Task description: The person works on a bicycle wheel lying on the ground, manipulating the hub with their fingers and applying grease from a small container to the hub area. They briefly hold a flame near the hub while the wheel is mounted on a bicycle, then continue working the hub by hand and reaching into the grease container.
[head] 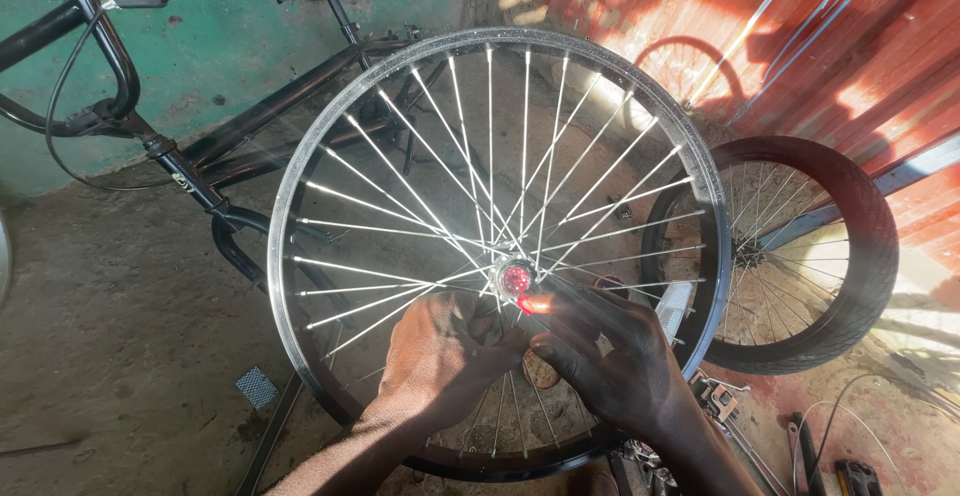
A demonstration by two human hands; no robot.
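Two hands meet just under the hub (514, 278) of a bare wheel (300, 156) that we hold upright in front of us. It has no tyre: a shiny silver rim, thin steel spokes crossing and flashing in the sun, and a hub with a red-lit centre. Our left hand (435, 356) curls behind the spokes, fingers bent in toward the hub; whether they pinch anything, we cannot tell. Our right hand (615, 356) lies across the spokes with its fingers loosely spread, their tips just below the hub, where a small bright part glows orange. Behind the wheel a black bike frame (250, 116) leans at a green wall (250, 26). A second wheel (860, 256), with its tyre on, stands to the right by a red door (880, 56).
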